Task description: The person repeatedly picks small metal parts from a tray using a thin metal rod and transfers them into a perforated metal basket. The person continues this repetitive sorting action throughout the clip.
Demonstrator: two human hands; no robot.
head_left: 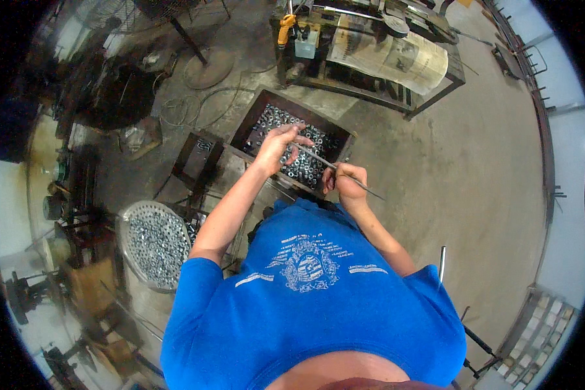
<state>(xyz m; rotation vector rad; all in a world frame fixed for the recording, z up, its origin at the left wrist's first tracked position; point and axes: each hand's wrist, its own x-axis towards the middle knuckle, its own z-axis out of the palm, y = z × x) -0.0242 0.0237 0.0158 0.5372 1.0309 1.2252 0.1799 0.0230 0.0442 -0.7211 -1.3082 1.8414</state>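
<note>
My right hand (347,183) is closed around a thin dark metal rod (316,157), which slants from upper left to lower right and sticks out past the fist. At the rod's upper end is my left hand (281,148), its fingers partly curled but apart, with the rod's tip between them. Whether a small part lies in those fingers is too small to tell. Both hands are over a dark metal box (249,114) that holds many loose shiny metal nuts (303,170). Part of the nuts is hidden behind my left hand.
A smaller dark bin (197,158) with a few metal pieces adjoins the box's left. Lower left, a round perforated basket (125,227) holds many small nuts. Ahead stands a metal workbench (429,97) with newspaper (387,58) and an orange-handled tool (285,30). A fan base (208,67) and cables lie beyond.
</note>
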